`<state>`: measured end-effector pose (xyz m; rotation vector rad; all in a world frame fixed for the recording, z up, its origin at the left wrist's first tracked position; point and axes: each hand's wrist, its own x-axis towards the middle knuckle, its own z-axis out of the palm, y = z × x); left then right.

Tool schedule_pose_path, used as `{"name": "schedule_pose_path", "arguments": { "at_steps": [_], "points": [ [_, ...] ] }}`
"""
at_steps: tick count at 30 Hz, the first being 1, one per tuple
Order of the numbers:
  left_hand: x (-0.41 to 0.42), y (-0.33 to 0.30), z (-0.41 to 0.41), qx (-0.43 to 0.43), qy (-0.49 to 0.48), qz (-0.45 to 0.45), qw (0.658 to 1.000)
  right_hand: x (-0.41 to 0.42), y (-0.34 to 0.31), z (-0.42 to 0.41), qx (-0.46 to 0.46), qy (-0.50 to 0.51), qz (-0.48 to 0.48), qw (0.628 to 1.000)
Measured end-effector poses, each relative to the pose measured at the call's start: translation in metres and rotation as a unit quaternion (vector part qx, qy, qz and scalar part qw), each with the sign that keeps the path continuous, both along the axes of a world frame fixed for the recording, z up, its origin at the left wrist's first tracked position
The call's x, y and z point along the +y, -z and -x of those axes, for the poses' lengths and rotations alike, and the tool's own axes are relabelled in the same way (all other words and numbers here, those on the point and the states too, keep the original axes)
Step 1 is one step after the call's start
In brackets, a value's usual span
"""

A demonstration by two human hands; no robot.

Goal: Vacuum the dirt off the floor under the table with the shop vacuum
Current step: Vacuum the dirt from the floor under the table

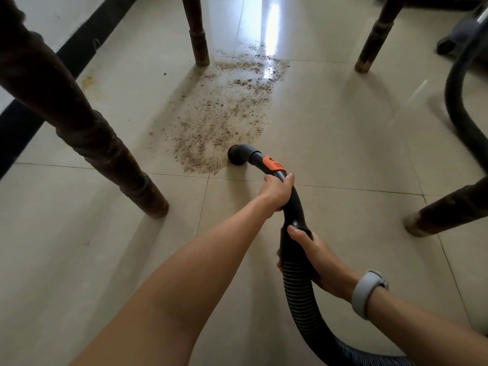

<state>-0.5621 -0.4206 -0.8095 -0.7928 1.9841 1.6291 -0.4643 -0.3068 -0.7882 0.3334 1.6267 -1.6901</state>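
under the table, between its four dark wooden legs, your left hand (277,192) was curled round the black curved handle (291,204) of the vacuum wand, just behind the orange slider (273,166) on its upper side. your right hand (314,256) gripped lower down, its fingers wrapped where the handle's cuff met the ribbed black hose (301,299), thumb lying along the top; a pale grey band (365,293) sat on that wrist. the round nozzle (237,154) at the end of the wand was down at the beige tiled floor (343,133), at the near right edge of the dirt (224,114), though you could not tell whether it quite touched the tile. the dirt was a long patch of tan crumbs and darker specks, running from beside the nozzle away to the far left leg (196,30), where a bright reflection lay across it. the near left leg (79,114) slanted across the left of the view, the near right leg (449,210) came in from the right edge, and the far right leg (375,40) stood well apart from the dirt. the hose left the bottom of the view, and another stretch of it (459,101) curved down the right side from the grey shop vacuum body (462,30), which stood beyond the far right leg on a small black caster. a black strip (87,40) ran diagonally across the floor at far left.
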Motion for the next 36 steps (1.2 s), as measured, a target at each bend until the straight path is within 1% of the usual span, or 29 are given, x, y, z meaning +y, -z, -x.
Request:
{"name": "schedule_pose_path", "arguments": {
  "at_steps": [12,21,27,36],
  "points": [
    [0.004,-0.009,-0.02,-0.011,0.004,0.038,0.999,0.006,-0.008,-0.013,-0.028,-0.02,0.013,0.999],
    [0.0,-0.014,-0.029,-0.023,-0.004,0.087,0.996,0.004,-0.012,-0.016,-0.062,-0.034,0.038,0.997],
    [-0.012,-0.012,-0.024,-0.012,-0.033,0.072,0.997,-0.009,-0.01,-0.011,-0.025,-0.029,0.006,0.999],
    [-0.033,-0.001,-0.01,0.013,-0.041,0.036,0.998,-0.031,0.0,-0.001,0.022,-0.019,-0.033,0.999]
  ]
}}
